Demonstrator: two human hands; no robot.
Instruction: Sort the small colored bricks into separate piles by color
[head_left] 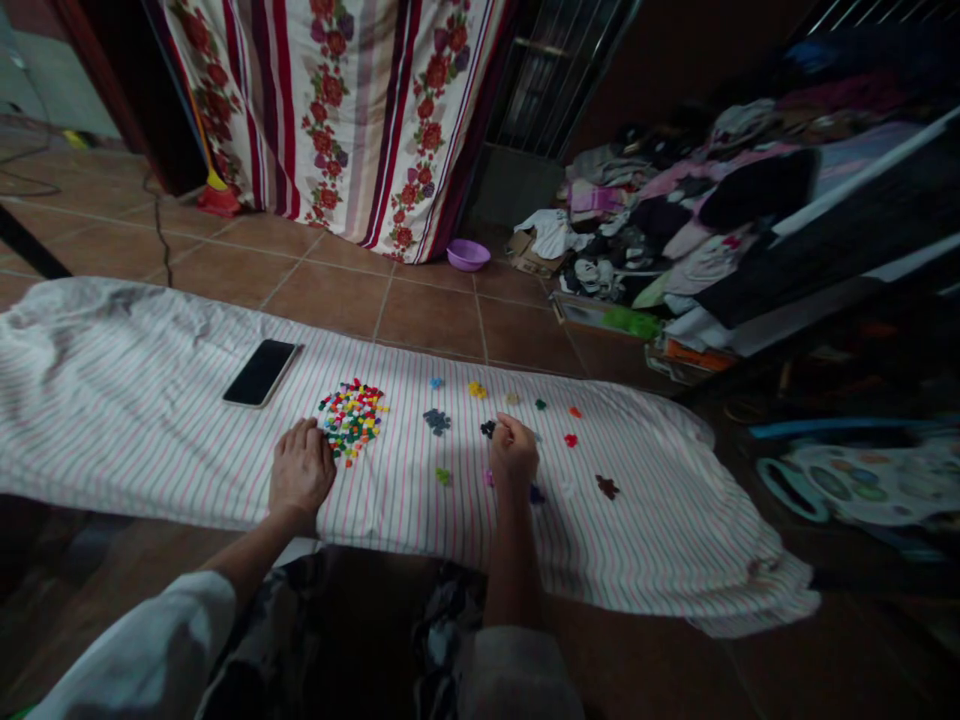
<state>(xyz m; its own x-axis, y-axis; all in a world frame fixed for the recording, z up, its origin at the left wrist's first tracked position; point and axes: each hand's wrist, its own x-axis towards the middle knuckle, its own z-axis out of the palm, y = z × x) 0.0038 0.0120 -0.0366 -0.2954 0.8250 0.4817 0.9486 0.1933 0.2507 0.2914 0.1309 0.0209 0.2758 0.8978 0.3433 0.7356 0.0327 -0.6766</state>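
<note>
A heap of small mixed-colour beads [352, 420] lies on the striped cloth [225, 470]. My left hand [302, 465] rests palm down at the heap's left edge, fingers stretched along the cloth. My right hand [516, 452] is closed in a pinch beside a small black pile [488, 429]; whatever its fingertips hold is hidden. Single-colour piles surround it: grey [436, 421], yellow [477, 390], light green [442, 476], red [571, 440] and brown [607, 487]. Pink pieces [489, 478] and dark blue pieces [536, 494] are partly covered by my right hand and wrist.
A phone [261, 373] lies left of the heap. Beyond the cloth's far edge, a purple basin [468, 255] stands on the tiled floor near a floral curtain [330, 110]. Clothes [675, 200] are piled at the right.
</note>
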